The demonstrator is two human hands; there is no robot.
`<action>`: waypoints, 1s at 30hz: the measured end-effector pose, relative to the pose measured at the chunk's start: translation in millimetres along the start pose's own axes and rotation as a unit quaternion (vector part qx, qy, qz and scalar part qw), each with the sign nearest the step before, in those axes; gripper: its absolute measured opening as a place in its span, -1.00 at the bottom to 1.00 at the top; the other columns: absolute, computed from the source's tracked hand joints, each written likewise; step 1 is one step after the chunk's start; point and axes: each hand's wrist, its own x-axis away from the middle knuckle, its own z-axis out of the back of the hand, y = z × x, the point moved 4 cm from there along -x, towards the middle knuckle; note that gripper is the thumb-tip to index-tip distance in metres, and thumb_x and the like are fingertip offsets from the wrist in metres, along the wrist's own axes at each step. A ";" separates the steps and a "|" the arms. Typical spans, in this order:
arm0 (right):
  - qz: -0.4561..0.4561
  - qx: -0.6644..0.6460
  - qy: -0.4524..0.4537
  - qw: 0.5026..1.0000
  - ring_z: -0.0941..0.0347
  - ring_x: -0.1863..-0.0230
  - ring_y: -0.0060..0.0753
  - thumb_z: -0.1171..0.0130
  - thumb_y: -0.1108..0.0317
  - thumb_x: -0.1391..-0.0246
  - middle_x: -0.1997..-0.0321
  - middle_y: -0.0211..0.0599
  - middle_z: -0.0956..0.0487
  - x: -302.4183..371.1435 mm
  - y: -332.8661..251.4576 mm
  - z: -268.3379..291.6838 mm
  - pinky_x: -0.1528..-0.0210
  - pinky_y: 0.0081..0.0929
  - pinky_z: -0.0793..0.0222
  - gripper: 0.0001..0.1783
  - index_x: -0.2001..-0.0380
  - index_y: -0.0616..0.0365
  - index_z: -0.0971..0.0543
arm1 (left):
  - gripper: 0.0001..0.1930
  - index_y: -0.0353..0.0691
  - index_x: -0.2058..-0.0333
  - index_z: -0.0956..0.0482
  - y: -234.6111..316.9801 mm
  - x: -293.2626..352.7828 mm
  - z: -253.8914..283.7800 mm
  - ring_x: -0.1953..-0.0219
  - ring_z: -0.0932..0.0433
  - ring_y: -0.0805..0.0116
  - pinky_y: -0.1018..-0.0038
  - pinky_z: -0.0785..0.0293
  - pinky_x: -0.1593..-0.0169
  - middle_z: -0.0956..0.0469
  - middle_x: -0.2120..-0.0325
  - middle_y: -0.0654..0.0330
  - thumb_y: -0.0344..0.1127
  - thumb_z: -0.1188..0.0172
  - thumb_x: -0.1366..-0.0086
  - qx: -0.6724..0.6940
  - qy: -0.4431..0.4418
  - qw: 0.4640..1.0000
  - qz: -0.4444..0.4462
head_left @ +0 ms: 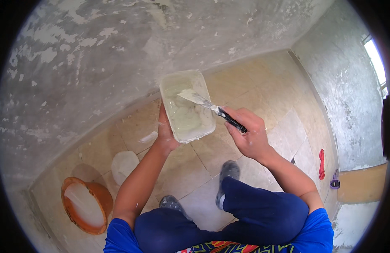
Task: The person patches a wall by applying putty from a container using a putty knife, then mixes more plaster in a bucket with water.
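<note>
My left hand (166,131) grips a whitish rectangular plastic tub (196,135) from its left side and underneath; part of the fingers is hidden behind it. Pale, wet-looking paste coats the tub's inside. In my right hand (250,134) is a putty knife (234,119), its black handle wrapped by my fingers. The knife's blade reaches over the tub, pointing up and left, with a lump of white paste on its tip. Whether the blade touches the paste inside, I cannot tell.
An orange bucket (103,195) holding whitish material stands at the lower left, beside a pale lid-like piece (124,167). Grey patchy walls (98,59) rise ahead and to the right. Red cloth (321,164) and a small purple object (335,183) lie on the tiled floor (212,152) at right.
</note>
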 end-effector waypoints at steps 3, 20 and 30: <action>0.017 0.057 -0.011 0.998 -0.57 0.37 -0.14 -0.32 0.57 -0.10 0.33 -0.18 -0.59 2.6 0.4 -2.4 0.34 -0.27 -0.45 -0.53 -0.12 0.06 -0.69 | -0.08 -0.13 -0.49 -0.23 -3.0 3.9 -7.0 -0.34 -0.48 0.07 0.00 -0.45 -0.40 -0.41 -0.37 0.04 0.49 0.06 -0.46 -0.003 0.019 1.000 0.020; 0.145 0.080 -0.141 0.976 -0.61 0.43 0.02 -0.25 0.45 -0.12 0.36 -0.16 -0.58 -55.0 -76.0 -53.5 0.43 -0.11 -0.52 -0.54 -0.13 0.07 -0.63 | 0.04 -0.13 -0.51 -0.18 80.2 90.7 -10.7 -0.32 -0.51 0.07 0.05 -0.50 -0.37 -0.42 -0.37 0.03 0.62 0.11 -0.37 -0.144 0.084 0.981 -0.101; 0.188 0.163 -0.154 0.956 -0.66 0.50 0.02 -0.19 0.49 -0.10 0.28 0.06 -0.62 -56.3 -94.5 -103.6 0.49 -0.15 -0.56 -0.47 -0.18 0.40 -0.53 | 0.03 -0.10 -0.50 -0.20 75.4 93.2 8.9 -0.31 -0.52 0.13 0.12 -0.51 -0.37 -0.45 -0.34 0.08 0.65 0.29 -0.39 -0.193 0.118 0.971 -0.080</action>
